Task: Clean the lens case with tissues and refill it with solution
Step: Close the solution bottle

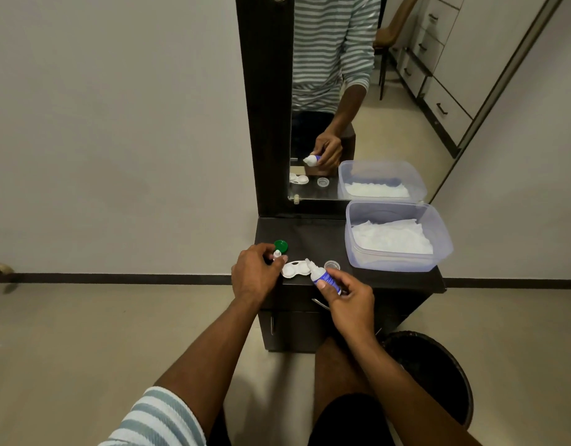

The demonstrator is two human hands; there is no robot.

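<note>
While the right hand (348, 296) curls its fingers round one solution bottle (322, 276) — nozzle tilted over the lens case (295, 269) — the left hand (255, 275) pinches a small white cap (277, 253) just left of the case. One green lid (280, 245), one clear lid (331, 264) and one tissue tub (396, 262) share the dark cabinet top (309, 233).
</note>
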